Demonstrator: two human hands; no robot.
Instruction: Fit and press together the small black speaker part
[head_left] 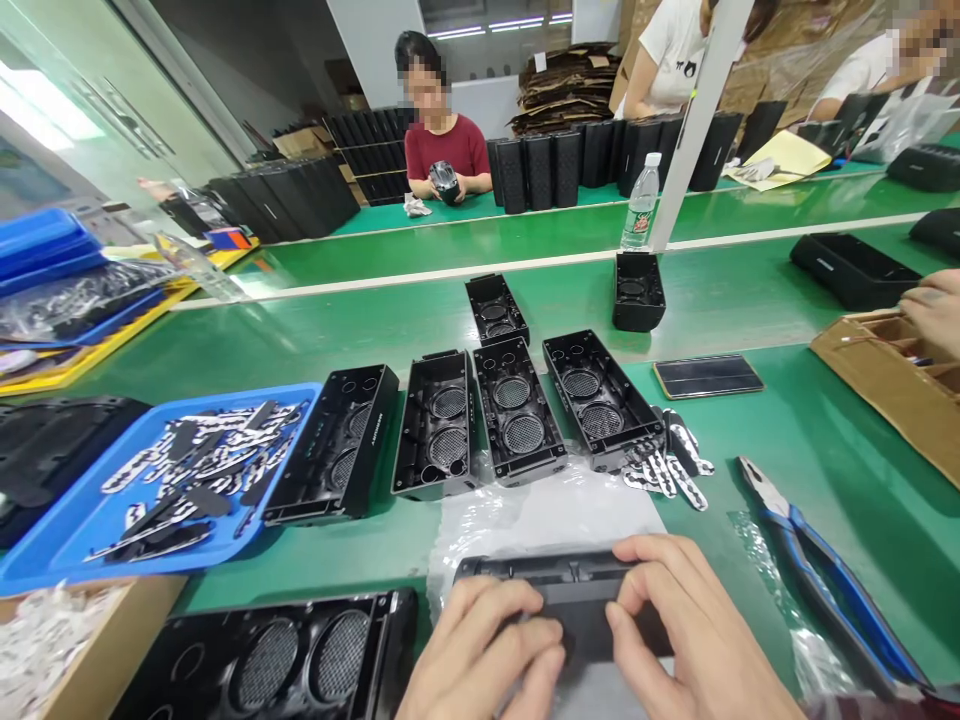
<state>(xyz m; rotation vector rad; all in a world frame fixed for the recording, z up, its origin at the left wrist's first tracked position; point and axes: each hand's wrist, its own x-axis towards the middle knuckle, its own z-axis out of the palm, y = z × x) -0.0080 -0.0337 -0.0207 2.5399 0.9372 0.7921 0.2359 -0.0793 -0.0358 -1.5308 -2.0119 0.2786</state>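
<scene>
At the bottom middle, a black plastic speaker housing [555, 568] lies on a sheet of clear and white plastic wrap [487, 525]. My left hand [487, 650] curls its fingers over the housing's near left part. My right hand [682, 620] grips its right end, with the thumb at the near side and the fingers over the far edge. Much of the housing is hidden by both hands. Beyond it stand open black speaker housings with round mesh grilles, among them one housing [517, 410] straight ahead.
A blue tray [247, 535] of small black-and-white strips is at left, above a cardboard box [127, 640]. More strips [679, 460], blue-handled pliers [817, 560] and a phone [709, 376] are at right. A person [446, 150] sits across the bench; another's hand [934, 305] is far right.
</scene>
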